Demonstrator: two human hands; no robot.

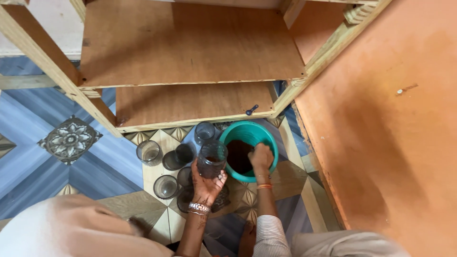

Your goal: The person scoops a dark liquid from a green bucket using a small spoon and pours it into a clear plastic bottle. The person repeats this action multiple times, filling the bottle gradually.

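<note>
My left hand [205, 184] holds a clear glass tumbler [212, 158] upright just left of a teal bucket [233, 133]. The tumbler has some dark brown stuff at its bottom. My right hand [261, 157] reaches down into the bucket, its fingers in the dark brown material [238, 157] that fills the bucket's lower part. Whether the right hand holds anything is hidden. Several empty glass tumblers [149, 152] stand on the patterned floor left of my left hand, one more [204, 132] behind the held glass.
A wooden shelf unit [190, 47] with plywood boards stands right behind the bucket and glasses. A small dark screw or knob [251, 110] lies on its lower board. An orange panel [381, 119] rises at the right. Blue and beige patterned tiles [70, 138] cover the floor.
</note>
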